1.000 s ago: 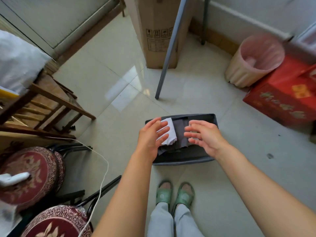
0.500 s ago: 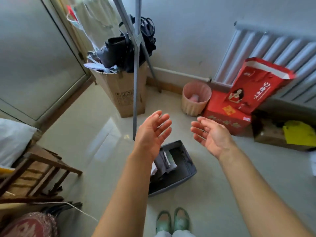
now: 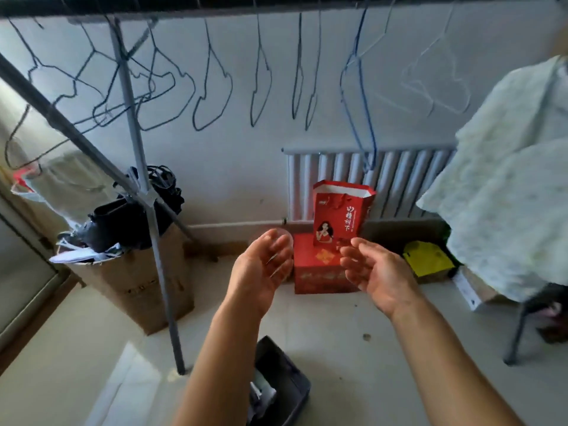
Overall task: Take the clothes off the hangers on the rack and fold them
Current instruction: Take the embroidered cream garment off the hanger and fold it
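Observation:
The rack's top bar runs across the top of the view with several bare wire hangers on it. One pale, textured garment still hangs at the far right. My left hand and my right hand are raised in front of me, palms facing each other, fingers relaxed and holding nothing. Both are well below the hangers and left of the garment. On the floor near my feet stands a dark bin with folded clothes inside, partly hidden by my left forearm.
The rack's grey legs cross at the left. A cardboard box stuffed with dark bags stands behind them. A red gift bag on a red box leans against a radiator. A yellow bag lies to the right.
My hands left the folded clothes in the bin and rose, empty. My view tilted up from the floor to the rack bar and hangers.

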Demonstrator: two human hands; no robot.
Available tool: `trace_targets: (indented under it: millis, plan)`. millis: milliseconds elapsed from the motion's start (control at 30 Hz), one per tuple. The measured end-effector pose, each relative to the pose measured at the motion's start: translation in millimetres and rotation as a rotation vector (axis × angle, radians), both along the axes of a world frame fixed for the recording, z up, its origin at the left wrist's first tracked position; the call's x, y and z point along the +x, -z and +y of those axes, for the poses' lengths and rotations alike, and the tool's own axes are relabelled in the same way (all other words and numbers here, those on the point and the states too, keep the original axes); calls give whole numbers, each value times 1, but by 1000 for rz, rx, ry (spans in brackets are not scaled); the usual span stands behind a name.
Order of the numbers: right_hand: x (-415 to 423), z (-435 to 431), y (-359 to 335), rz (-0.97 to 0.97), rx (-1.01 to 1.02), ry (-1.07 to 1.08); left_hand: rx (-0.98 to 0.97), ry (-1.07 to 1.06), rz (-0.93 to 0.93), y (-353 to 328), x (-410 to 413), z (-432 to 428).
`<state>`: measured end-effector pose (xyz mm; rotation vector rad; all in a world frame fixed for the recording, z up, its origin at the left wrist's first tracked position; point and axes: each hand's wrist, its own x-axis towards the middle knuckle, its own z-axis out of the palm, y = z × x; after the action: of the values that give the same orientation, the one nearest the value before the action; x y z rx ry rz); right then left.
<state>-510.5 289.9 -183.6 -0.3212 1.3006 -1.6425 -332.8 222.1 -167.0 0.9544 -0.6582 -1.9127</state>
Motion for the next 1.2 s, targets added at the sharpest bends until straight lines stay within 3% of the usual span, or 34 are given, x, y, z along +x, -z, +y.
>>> trace_targets:
  millis: [333, 467, 600, 733, 833, 900, 1000, 1200]
  plan:
    - [-177, 101, -40, 157, -9, 266, 13, 279, 92, -14, -187, 58]
    - [-235, 122, -71, 335, -7, 337, -37, 323, 59, -23, -248, 80]
    - [-291, 127, -100, 692, -68, 398, -88, 330, 74, -34, -297, 93]
    - [-347, 119, -128, 1329, -119, 628, -131, 269, 58, -45, -330, 110]
    - [-387, 99, -142, 1578, 106, 637, -155, 244, 41, -52, -344, 119]
    - [-405, 78, -147, 1532, 329, 444, -174, 232, 20, -56, -346, 121]
    - [-416, 53, -146, 1416, 433, 265, -204, 223, 1, -59, -342, 118]
    - [-408, 45, -151, 1391, 130, 343, -232, 173, -47, -59, -331, 101]
